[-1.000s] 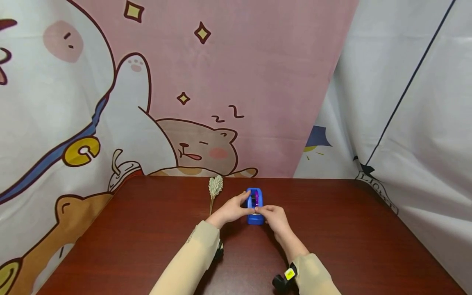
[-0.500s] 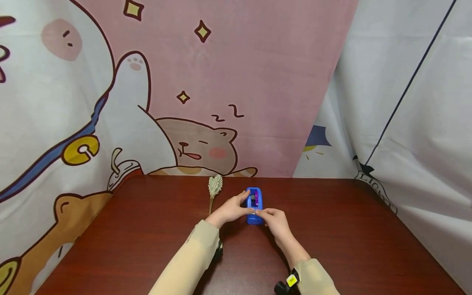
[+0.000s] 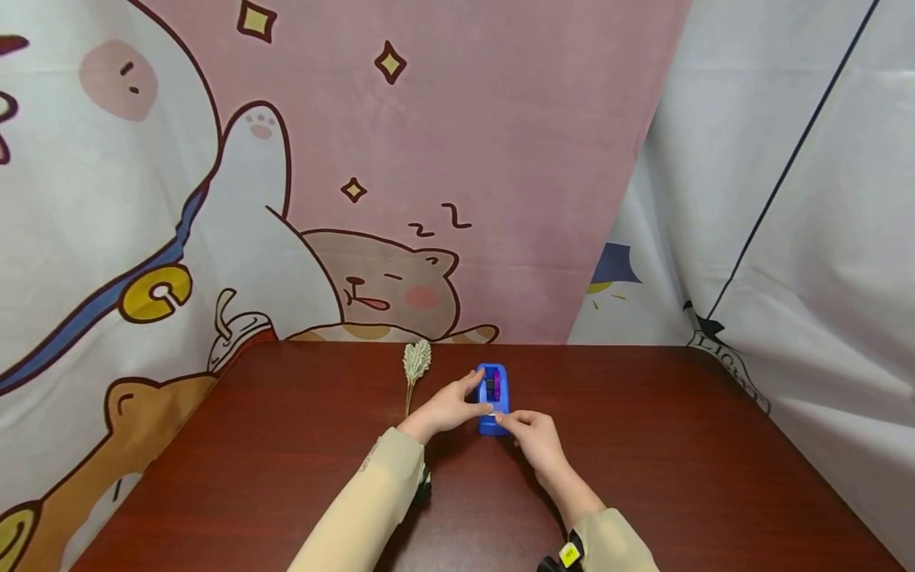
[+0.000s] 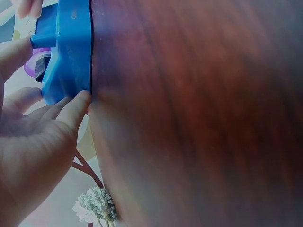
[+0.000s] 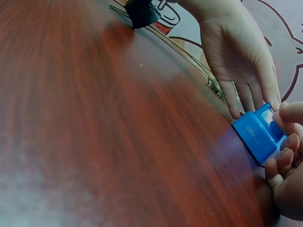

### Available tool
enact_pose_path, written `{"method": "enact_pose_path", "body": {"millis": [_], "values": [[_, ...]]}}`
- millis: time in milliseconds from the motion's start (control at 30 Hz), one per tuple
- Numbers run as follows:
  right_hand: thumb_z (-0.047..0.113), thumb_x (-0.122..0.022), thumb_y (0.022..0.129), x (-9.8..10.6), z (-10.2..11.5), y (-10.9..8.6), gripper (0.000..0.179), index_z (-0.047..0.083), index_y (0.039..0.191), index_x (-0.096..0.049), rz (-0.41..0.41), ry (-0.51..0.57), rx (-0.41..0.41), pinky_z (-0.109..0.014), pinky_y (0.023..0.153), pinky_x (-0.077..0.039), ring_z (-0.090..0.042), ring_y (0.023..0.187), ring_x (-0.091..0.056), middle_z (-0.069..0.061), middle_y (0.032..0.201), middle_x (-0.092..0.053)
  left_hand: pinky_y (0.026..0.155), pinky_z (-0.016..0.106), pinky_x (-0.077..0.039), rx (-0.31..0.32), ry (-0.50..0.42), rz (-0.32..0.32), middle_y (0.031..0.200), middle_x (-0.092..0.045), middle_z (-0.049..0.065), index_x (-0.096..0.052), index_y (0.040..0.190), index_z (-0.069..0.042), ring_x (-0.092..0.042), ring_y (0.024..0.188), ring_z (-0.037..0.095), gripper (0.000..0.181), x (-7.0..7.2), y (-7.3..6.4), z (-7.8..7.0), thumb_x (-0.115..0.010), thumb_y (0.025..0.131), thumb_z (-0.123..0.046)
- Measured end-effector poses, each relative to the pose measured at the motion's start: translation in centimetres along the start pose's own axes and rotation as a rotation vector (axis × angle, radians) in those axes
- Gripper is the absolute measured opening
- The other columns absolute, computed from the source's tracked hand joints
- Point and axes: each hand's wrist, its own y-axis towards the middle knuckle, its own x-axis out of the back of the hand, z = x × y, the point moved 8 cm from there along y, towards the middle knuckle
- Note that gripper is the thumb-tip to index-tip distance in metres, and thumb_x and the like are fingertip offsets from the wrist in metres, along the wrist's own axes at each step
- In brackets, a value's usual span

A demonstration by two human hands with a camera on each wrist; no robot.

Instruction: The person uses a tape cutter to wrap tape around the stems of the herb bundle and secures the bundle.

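Note:
A blue tape dispenser (image 3: 493, 425) with a purple roll core (image 3: 496, 384) stands on the table. My left hand (image 3: 449, 407) grips it from the left, the thumb at its near part and the fingers along its side. In the left wrist view, those fingertips (image 4: 84, 96) press its lower edge. My right hand (image 3: 538, 439) is at the near end, thumb and forefinger pinched together on what looks like the clear tape end. The right wrist view shows a pale patch of tape (image 5: 268, 113) beside these fingertips; the strip itself is mostly hidden.
A dried pale flower sprig (image 3: 417, 361) lies left of the dispenser, its stems partly behind my left hand. The brown table (image 3: 643, 445) ends at a printed cloth backdrop (image 3: 536, 199). A black wrist camera (image 3: 557, 560) sits at my right sleeve.
My right hand has drawn slightly towards me along the dispenser's near end, fingertips still pinched. The left hand and the dispenser stay in place.

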Motion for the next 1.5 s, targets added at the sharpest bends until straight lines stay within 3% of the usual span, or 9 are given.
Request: {"method": "enact_pose_path", "body": {"millis": [467,800,1033,1500], "values": [[0.017,-0.073,0.085,0.3,0.1,-1.1,0.020,-0.003,0.079,-0.072,-0.002,-0.055,0.027,-0.026,0.057,-0.037,-0.012,0.065,-0.045,0.003,0.064,-0.051,0.112,0.048,-0.023,-0.003,0.003,0.002,0.154,-0.025,0.024,-0.029,0.150,0.000,-0.026,0.141,0.034,0.074,0.0,0.2,0.0,-0.065,0.092,-0.027],[0.016,-0.074,0.085,0.2,0.3,-2.2,0.018,-0.001,0.079,-0.074,0.013,-0.070,0.059,-0.028,0.067,-0.041,-0.012,0.075,-0.050,0.000,0.076,-0.064,0.112,0.046,-0.023,-0.005,-0.018,0.000,0.154,-0.023,0.024,-0.028,0.150,0.001,-0.024,0.142,0.032,0.072,0.0,-0.2,-0.2,-0.065,0.093,-0.025],[0.017,-0.074,0.084,0.3,0.5,-2.9,0.018,0.000,0.079,-0.073,0.022,-0.069,0.045,-0.028,0.067,-0.040,-0.012,0.076,-0.049,0.000,0.075,-0.063,0.112,0.046,-0.023,0.018,-0.033,0.006,0.155,-0.022,0.022,-0.027,0.151,-0.003,-0.023,0.142,0.032,0.073,0.0,-0.1,0.2,-0.064,0.094,-0.027],[0.015,-0.074,0.084,0.6,0.3,-4.2,0.017,0.000,0.077,-0.072,0.048,-0.086,0.049,-0.026,0.064,-0.039,-0.010,0.071,-0.048,0.001,0.071,-0.062,0.112,0.046,-0.022,0.006,-0.036,0.004,0.154,-0.023,0.024,-0.027,0.151,-0.002,-0.024,0.142,0.033,0.074,-0.1,0.1,0.1,-0.066,0.093,-0.026]]}}
